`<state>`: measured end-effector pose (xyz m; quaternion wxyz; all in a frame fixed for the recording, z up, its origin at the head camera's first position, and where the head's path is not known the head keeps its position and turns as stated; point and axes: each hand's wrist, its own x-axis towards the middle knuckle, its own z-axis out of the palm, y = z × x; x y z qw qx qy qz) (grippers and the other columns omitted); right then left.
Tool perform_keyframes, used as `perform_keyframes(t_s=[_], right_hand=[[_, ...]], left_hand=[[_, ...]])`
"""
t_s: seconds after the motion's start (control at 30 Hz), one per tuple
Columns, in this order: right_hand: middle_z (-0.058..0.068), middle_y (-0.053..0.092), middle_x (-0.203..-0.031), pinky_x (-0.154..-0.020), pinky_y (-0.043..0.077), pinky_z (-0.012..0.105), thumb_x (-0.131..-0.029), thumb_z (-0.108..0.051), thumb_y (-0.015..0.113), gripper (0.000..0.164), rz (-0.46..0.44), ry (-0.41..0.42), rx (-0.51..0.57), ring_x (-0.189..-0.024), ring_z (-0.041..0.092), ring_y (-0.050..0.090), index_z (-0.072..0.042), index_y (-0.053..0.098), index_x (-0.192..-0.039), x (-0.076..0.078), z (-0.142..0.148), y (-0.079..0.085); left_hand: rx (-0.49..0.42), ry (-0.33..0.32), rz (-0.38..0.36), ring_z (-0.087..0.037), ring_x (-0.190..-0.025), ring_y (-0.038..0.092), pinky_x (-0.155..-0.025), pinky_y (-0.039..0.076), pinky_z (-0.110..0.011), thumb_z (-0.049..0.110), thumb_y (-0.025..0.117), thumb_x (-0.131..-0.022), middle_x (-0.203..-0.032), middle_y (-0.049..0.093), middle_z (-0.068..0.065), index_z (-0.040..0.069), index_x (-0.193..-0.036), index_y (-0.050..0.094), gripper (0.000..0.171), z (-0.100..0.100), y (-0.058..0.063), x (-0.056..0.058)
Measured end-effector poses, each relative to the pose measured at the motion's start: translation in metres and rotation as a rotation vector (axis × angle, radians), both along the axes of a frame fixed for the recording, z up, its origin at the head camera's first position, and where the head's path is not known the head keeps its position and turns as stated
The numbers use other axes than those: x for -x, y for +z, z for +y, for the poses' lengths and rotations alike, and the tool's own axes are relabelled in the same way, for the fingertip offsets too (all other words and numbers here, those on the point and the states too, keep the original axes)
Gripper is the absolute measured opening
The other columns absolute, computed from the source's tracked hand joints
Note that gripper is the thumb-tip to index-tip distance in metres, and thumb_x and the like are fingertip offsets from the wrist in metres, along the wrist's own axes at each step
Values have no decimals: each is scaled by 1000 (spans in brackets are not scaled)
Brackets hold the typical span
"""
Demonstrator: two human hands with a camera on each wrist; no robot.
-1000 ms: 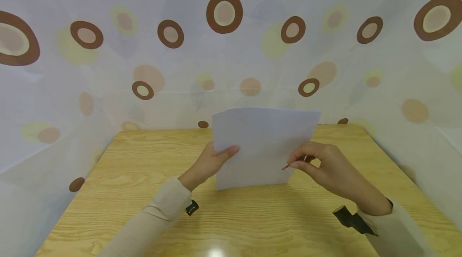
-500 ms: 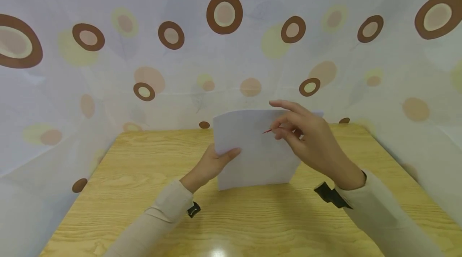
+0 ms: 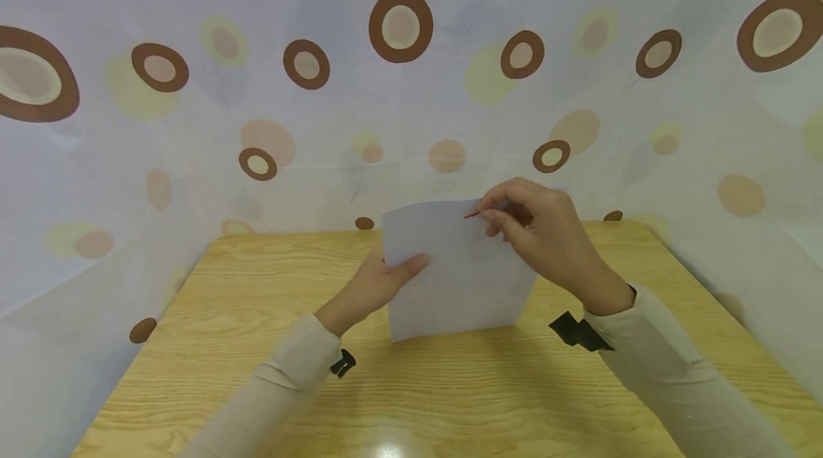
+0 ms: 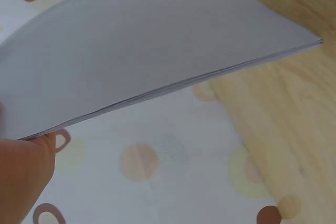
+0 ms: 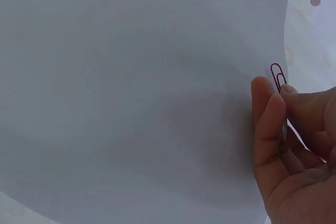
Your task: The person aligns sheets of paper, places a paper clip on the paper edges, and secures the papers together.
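Note:
A thin stack of white paper (image 3: 450, 272) stands upright above the table, and its layered edge shows in the left wrist view. My left hand (image 3: 379, 283) grips the stack by its left side, thumb across the near face and the other fingers hidden behind. Between thumb and fingertips my right hand (image 3: 546, 236) pinches a small red paper clip (image 5: 278, 76), close to the top edge of the paper. In the head view the paper clip looks like a short red line. Whether it touches the sheets cannot be made out.
The stack is held over a light wooden table (image 3: 257, 301). Behind and on both sides hangs a white curtain (image 3: 321, 115) with brown, peach and yellow circles. A black strap mount (image 3: 581, 331) sits at the right wrist, another (image 3: 343, 363) at the left.
My right hand has risen from the lower right of the paper to its top edge, carrying the paper clip, and its raised fingers have drawn in. The left hand has barely moved.

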<state>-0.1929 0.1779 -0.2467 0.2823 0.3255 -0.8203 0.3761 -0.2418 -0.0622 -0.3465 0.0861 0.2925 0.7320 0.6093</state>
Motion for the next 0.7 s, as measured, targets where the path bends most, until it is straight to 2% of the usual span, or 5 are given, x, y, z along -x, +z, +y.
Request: perform_keyframes(t_s=[0.1,0.23,0.3,0.47,0.7], right_hand=[[0,67,-75,-51,45,18,-87,-1,68,9,2,4,2,-57,15,61,-8,69,-92,0,0,0],[1,71,-82,-52,46,17,-86,1,68,10,1,15,-9,-60,14,62,-7,68,-91,0,1,0],[0,72,-85,-53,46,17,-86,2,68,11,0,18,-18,-62,13,63,-7,68,-91,0,1,0],[-1,71,-86,-53,46,17,-86,2,68,12,-3,12,-32,-63,12,63,-8,68,-92,0,0,0],[1,68,-90,-54,45,15,-85,2,69,10,38,-34,-19,-60,10,58,-7,69,-90,-1,-3,2]], left_hand=[[-43,-36,41,-25,-106,64,-88,52,-42,32,55,-99,-120,64,-12,8,-127,56,37,-3,18,0],[-75,-76,162,-26,-96,68,-82,55,-40,22,50,-102,-111,67,-17,0,-116,61,29,-6,39,1],[-78,-67,195,-25,-92,69,-79,56,-39,20,49,-102,-107,69,-18,-3,-111,64,29,-8,46,1],[-78,-23,192,-25,-87,70,-77,56,-37,17,50,-101,-98,71,-20,-8,-100,67,31,-12,53,-1],[-93,-2,210,-25,-88,71,-76,57,-37,13,51,-100,-98,71,-21,-8,-102,68,27,-11,53,-4]])
